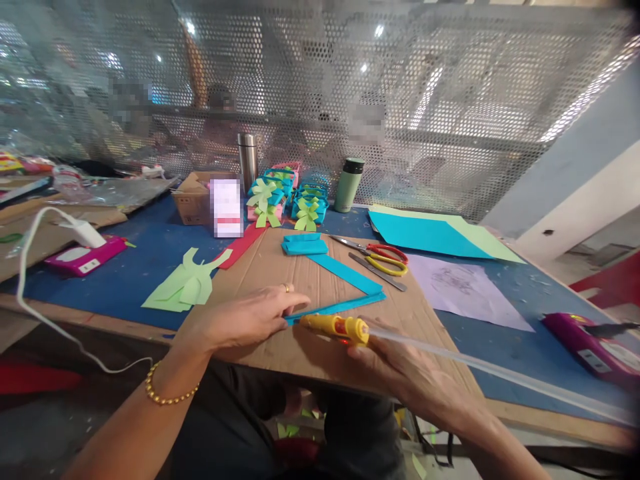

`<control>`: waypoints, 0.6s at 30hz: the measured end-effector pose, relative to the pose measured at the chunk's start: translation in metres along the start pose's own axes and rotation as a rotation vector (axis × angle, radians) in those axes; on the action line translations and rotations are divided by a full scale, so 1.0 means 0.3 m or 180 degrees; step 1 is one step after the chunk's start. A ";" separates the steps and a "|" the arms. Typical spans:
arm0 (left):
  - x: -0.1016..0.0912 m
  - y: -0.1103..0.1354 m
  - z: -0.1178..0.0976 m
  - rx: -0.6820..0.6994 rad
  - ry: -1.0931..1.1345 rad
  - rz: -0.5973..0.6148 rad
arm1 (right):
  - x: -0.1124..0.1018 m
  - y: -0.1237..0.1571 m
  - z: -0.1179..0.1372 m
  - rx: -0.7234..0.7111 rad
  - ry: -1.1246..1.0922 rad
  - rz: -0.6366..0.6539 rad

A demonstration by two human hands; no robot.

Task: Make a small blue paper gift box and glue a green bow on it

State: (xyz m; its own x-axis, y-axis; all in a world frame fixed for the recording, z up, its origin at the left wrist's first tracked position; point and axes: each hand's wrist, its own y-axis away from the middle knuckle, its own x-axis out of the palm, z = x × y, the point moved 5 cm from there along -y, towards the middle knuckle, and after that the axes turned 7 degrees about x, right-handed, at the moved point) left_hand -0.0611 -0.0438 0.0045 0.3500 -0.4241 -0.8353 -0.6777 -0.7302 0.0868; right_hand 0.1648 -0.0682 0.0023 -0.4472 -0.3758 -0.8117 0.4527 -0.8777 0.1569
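Blue paper strip [347, 274]: lies in a V on the cardboard sheet [410, 327], the point of the V toward 2 o'clock. I take clock positions from the hands, 12 o'clock being straight ahead.

Left hand [263, 312]: fingers bent, thumb and fingertips pinching the near end of the strip. Right hand [387, 360]: closed around the yellow glue gun [336, 327], nozzle pointing to 9 o'clock, just beside the left fingertips. I cannot tell whether the nozzle touches the paper. A clear glue stick [480, 365] extends from the rear of the gun, between 3 and 4 o'clock.

Surface: I see a folded blue piece [305, 245] near 12 o'clock, scissors [373, 251] at 1, a sketched purple sheet [457, 283] between 2 and 3, and a power block [585, 347] at 3. Light green cutouts [183, 287] lie between 9 and 10 o'clock, a red strip [245, 247] between 10 and 11. Beneath is the blue tabletop [510, 280].

Farther out: small paper baskets [313, 195] stand between 11 and 12, a steel flask [249, 163] at 11, a green flask [347, 187] just past 12. A perforated metal panel [320, 80] spans the background.
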 end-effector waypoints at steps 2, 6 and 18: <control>0.004 0.001 0.002 0.0013 -0.0019 -0.0016 | 0.005 -0.007 0.007 -0.0012 -0.0019 0.0004; 0.006 0.007 0.001 0.0093 0.0027 -0.0078 | 0.004 -0.005 -0.016 0.0186 0.0006 0.0041; 0.017 0.025 0.019 0.0143 -0.0003 -0.0209 | 0.025 -0.014 0.006 0.0050 -0.0063 0.0074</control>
State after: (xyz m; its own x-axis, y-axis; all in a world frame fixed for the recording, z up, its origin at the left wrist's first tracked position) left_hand -0.0682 -0.0485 -0.0022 0.3941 -0.3756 -0.8388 -0.6817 -0.7316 0.0073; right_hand 0.1580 -0.0680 -0.0034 -0.4518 -0.4017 -0.7965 0.4510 -0.8733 0.1846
